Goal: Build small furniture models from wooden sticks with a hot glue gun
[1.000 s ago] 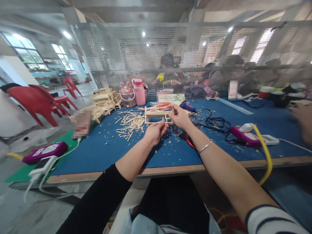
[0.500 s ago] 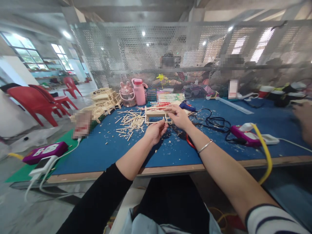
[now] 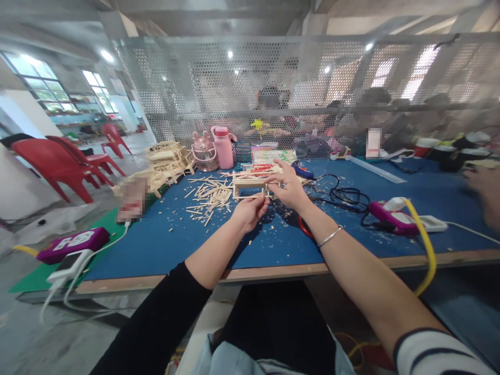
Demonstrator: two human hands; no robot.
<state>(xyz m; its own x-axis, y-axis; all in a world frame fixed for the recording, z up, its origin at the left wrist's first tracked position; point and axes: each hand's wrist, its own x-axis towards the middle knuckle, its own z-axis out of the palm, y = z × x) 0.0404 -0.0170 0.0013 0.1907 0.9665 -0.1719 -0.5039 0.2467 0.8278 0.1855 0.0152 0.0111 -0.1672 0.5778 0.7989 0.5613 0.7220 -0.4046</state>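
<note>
A small frame built of thin wooden sticks (image 3: 250, 183) is held over the blue table (image 3: 187, 239). My left hand (image 3: 250, 211) pinches its lower front edge, fingers closed. My right hand (image 3: 287, 188) grips the frame's right end with thumb and fingers, wrist wearing a silver bangle. Loose wooden sticks (image 3: 209, 195) lie scattered just left of the frame.
Pink bottles (image 3: 216, 148) and finished stick models (image 3: 167, 161) stand at the back left. A blue glue gun (image 3: 300, 170), black cables (image 3: 344, 198), a pink power strip (image 3: 394, 216) and a yellow hose (image 3: 424, 239) lie to the right. Another person's hand (image 3: 486, 190) shows at the far right. Mesh screen (image 3: 312, 88) behind.
My right hand has shifted a little along the frame's right end and its fingers have spread slightly. The left hand and frame stay almost still.
</note>
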